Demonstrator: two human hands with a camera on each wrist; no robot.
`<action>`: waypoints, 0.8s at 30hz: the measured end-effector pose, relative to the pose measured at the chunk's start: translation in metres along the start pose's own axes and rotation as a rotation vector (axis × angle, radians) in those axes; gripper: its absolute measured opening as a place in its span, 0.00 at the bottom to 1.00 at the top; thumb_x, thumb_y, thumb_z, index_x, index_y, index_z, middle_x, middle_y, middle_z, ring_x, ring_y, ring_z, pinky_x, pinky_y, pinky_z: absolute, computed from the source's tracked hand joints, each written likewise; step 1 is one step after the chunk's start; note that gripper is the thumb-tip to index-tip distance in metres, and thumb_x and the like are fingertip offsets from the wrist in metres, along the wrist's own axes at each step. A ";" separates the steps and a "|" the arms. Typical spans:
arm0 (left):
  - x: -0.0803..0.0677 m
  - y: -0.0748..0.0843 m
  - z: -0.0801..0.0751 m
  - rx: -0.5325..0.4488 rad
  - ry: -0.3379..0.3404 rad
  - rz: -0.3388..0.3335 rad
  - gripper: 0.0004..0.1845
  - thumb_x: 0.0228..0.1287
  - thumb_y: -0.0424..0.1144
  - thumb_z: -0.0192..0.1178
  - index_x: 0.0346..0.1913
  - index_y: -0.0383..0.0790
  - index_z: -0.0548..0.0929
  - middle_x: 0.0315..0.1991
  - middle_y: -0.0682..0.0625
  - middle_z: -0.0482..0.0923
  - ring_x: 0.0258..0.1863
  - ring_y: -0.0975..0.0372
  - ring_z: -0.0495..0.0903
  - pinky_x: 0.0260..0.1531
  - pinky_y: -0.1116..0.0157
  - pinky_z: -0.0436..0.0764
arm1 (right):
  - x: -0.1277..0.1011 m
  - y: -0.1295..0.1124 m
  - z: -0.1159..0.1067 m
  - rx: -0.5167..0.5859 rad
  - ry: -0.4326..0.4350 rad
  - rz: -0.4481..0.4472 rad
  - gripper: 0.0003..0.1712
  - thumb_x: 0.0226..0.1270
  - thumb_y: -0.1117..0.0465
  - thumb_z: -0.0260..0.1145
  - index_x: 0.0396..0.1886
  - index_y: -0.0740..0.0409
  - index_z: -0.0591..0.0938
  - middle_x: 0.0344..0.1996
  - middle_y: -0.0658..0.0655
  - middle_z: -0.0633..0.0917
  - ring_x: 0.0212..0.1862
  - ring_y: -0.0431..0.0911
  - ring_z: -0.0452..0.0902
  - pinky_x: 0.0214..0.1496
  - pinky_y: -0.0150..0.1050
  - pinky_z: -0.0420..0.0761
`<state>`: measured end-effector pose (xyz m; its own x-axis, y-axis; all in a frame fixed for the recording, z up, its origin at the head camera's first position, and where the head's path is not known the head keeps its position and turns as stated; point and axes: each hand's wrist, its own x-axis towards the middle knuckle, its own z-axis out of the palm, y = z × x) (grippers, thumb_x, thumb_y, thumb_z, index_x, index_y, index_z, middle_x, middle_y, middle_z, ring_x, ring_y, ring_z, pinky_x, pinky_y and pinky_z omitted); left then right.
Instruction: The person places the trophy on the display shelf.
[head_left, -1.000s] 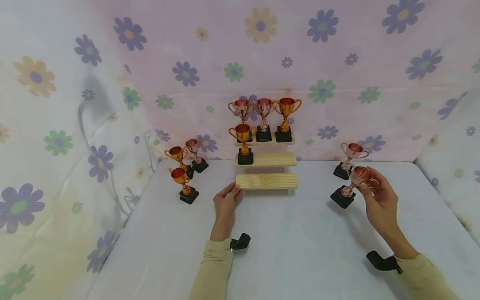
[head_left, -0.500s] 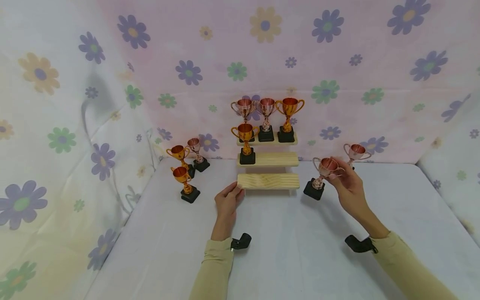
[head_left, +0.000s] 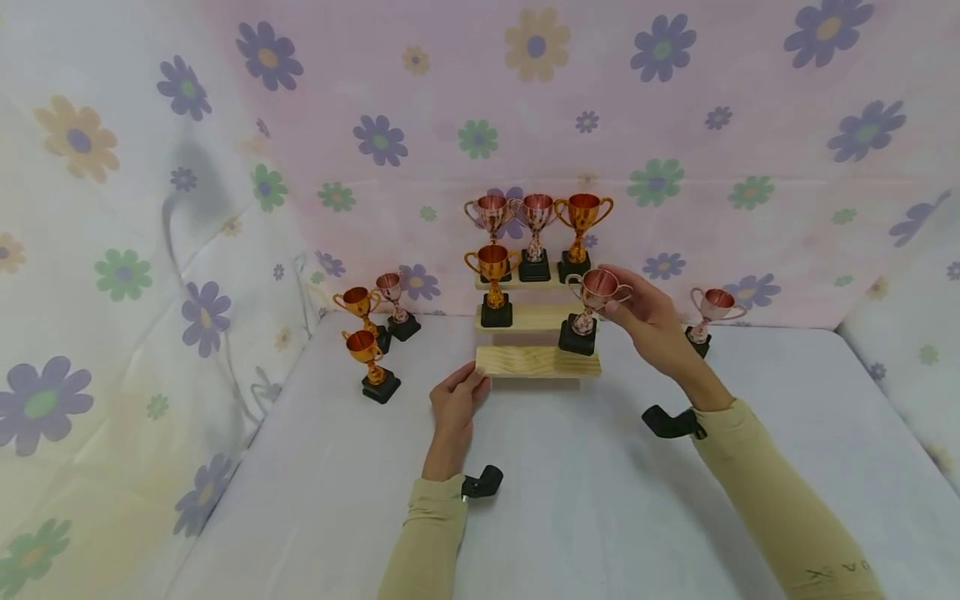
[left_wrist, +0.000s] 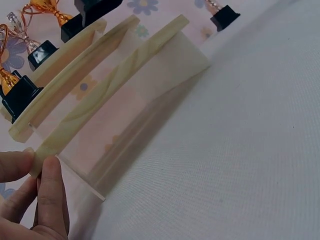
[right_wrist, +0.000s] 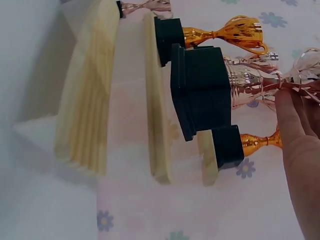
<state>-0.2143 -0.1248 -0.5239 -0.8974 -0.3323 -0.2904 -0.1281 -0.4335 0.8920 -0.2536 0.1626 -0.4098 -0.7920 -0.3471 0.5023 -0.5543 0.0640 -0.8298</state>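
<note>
My left hand (head_left: 453, 402) pinches the left end of the lowest board of a three-step wooden display stand (head_left: 536, 362); in the left wrist view thumb and fingers (left_wrist: 51, 192) clasp that board's edge. My right hand (head_left: 651, 321) holds a rose-gold trophy cup (head_left: 597, 292) by its upper part, slightly tilted, its black base (right_wrist: 202, 90) in front of the right part of the middle step. A gold trophy (head_left: 495, 268) stands at the left of that middle step. Along the top step are two rose-gold trophies (head_left: 536, 218) and a gold trophy (head_left: 582, 218).
On the table's left stand two gold trophies (head_left: 364, 348) and a rose-gold trophy (head_left: 390, 288). One more rose-gold trophy (head_left: 715, 308) is at the right, near the back wall. Flower-patterned cloth (head_left: 420, 75) encloses the white table (head_left: 555, 500) at the back and sides.
My right hand has carried the rose-gold trophy leftward and up, from beside the other one at the right to the stand's middle step. The left hand keeps its place on the bottom board.
</note>
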 end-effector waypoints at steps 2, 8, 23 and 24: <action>0.001 0.001 0.000 0.004 0.002 -0.005 0.16 0.68 0.26 0.63 0.57 0.26 0.83 0.53 0.36 0.81 0.41 0.60 0.86 0.47 0.67 0.87 | 0.010 0.001 0.003 0.027 -0.037 0.018 0.27 0.78 0.71 0.57 0.74 0.64 0.68 0.55 0.48 0.80 0.49 0.42 0.78 0.55 0.30 0.84; 0.002 0.003 -0.001 0.011 0.000 -0.012 0.16 0.68 0.26 0.63 0.57 0.27 0.83 0.54 0.36 0.82 0.42 0.60 0.86 0.48 0.67 0.87 | 0.034 0.007 0.013 0.088 -0.126 0.084 0.28 0.79 0.66 0.57 0.76 0.60 0.67 0.52 0.54 0.78 0.50 0.48 0.78 0.57 0.32 0.84; 0.002 -0.001 0.001 0.013 0.026 -0.006 0.16 0.67 0.25 0.65 0.56 0.25 0.83 0.53 0.36 0.82 0.39 0.61 0.86 0.48 0.65 0.87 | 0.062 0.035 0.028 0.250 -0.164 0.171 0.30 0.80 0.64 0.56 0.78 0.60 0.63 0.63 0.55 0.75 0.59 0.42 0.78 0.63 0.33 0.81; 0.002 -0.001 0.001 0.012 0.028 -0.004 0.16 0.67 0.25 0.65 0.56 0.25 0.83 0.53 0.36 0.82 0.39 0.61 0.86 0.48 0.65 0.87 | 0.062 0.036 0.028 0.255 -0.157 0.175 0.30 0.80 0.64 0.56 0.78 0.60 0.63 0.64 0.55 0.74 0.59 0.42 0.77 0.63 0.33 0.81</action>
<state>-0.2162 -0.1242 -0.5252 -0.8846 -0.3541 -0.3035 -0.1371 -0.4245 0.8950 -0.3155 0.1170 -0.4154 -0.8095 -0.4922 0.3201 -0.3160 -0.0942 -0.9441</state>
